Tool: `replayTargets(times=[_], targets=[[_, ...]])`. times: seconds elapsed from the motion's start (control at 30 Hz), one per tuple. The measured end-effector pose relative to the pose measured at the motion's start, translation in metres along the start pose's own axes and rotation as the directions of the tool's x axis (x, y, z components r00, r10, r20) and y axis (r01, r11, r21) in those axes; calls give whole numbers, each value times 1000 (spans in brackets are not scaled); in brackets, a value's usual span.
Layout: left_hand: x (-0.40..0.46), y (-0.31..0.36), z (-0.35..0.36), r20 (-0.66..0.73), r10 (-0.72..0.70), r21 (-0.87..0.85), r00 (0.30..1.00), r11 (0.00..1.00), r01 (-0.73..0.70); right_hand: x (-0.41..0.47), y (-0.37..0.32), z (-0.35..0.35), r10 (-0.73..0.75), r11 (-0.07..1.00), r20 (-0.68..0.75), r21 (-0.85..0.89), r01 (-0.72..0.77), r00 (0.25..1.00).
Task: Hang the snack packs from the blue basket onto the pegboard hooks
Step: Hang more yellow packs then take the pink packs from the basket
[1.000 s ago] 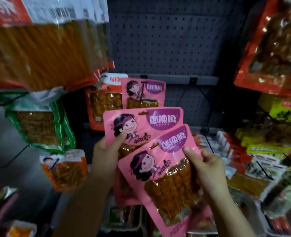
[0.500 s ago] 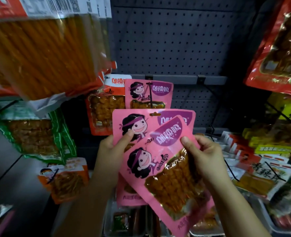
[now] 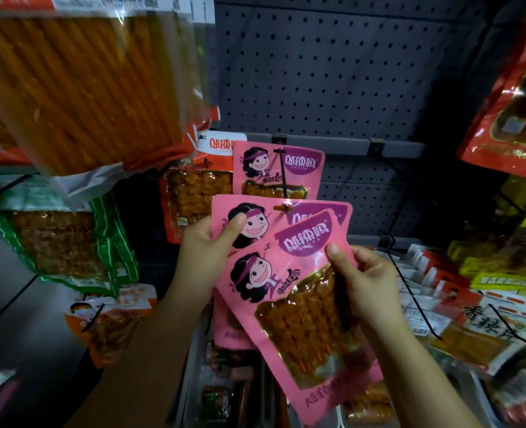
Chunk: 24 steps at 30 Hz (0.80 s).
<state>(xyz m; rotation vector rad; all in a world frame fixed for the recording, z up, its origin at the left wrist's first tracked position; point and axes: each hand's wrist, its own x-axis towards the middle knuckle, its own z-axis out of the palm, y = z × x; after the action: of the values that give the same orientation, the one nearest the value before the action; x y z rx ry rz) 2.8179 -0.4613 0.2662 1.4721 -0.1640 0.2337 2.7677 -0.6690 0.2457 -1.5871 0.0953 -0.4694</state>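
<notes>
My left hand (image 3: 207, 251) pinches a pink snack pack (image 3: 304, 211) by its upper left corner; the tip of a black peg hook (image 3: 283, 180) sits at the slot in its top edge. My right hand (image 3: 366, 282) grips a second, tilted pink pack (image 3: 298, 304) that overlaps the first in front. A third pink pack (image 3: 278, 168) hangs further back on the same hook, against the grey pegboard (image 3: 332, 72). The blue basket is out of sight.
A large pack of orange sticks (image 3: 79, 84) hangs close at the upper left. Green (image 3: 61, 242) and orange (image 3: 113, 319) packs hang at the left, red and yellow packs (image 3: 514, 97) at the right. An empty hook (image 3: 391, 162) juts from the rail at right. Trays of snacks lie below.
Both hands have lifted the two pink packs up toward the hook. The rear pack's slot now sits at the hook tip, where before it was below it.
</notes>
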Motion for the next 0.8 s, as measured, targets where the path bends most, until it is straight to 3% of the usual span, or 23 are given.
replayTargets(times=[0.4,0.8], targets=[[87,-17,11,63,58,144,996,987,-67,62,9,16,79,992,-103,-87,-88,992],[163,-27,35,-35,15,230,999,973,-7,145,20,41,197,953,-206,-188,-236,958]])
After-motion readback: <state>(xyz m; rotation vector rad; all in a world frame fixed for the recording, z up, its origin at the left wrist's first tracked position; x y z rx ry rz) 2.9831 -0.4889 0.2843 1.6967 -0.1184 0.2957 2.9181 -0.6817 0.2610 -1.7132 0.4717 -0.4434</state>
